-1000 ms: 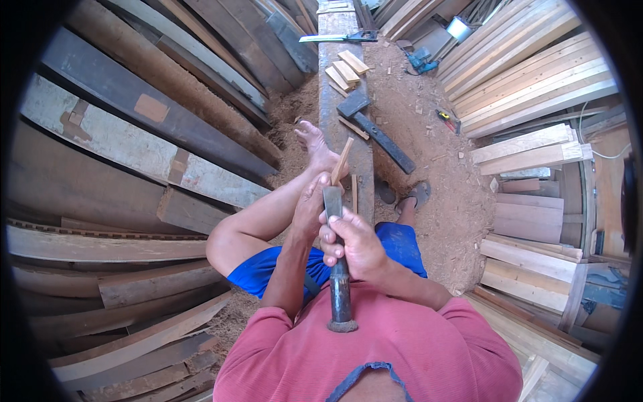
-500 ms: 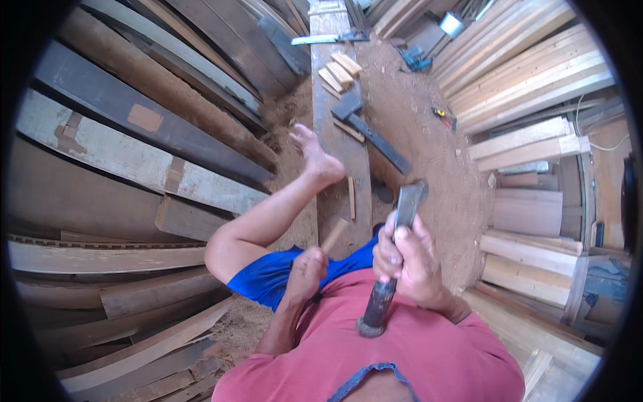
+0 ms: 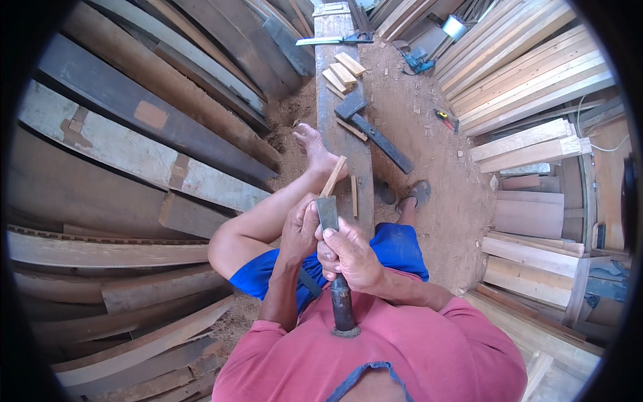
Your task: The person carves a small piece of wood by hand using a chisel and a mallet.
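My right hand [image 3: 351,258] is closed round a wide chisel [image 3: 327,213], its dark handle pointing back to my chest and its flat blade pointing away. My left hand [image 3: 299,229] is closed on a thin wooden strip [image 3: 334,175] that sticks out beyond the chisel's blade. The blade lies against or just over the strip; its lower end is hidden behind blade and fingers. Both hands are close together above my lap. Ahead of them, on the wooden plank bench [image 3: 339,151], lie a hammer [image 3: 375,130] with a dark handle and a thin wooden stick [image 3: 354,196].
Several small wood pieces [image 3: 343,72] and a handsaw [image 3: 335,39] lie farther along the bench. My bare foot [image 3: 321,155] rests on it. Boards [image 3: 154,127] lean at the left; stacked planks [image 3: 536,74] line the right. A blue power tool [image 3: 417,61] sits on the dusty floor.
My right hand has moved left with the chisel, bringing its blade to the strip. My left hand has risen slightly, and the strip now points farther forward.
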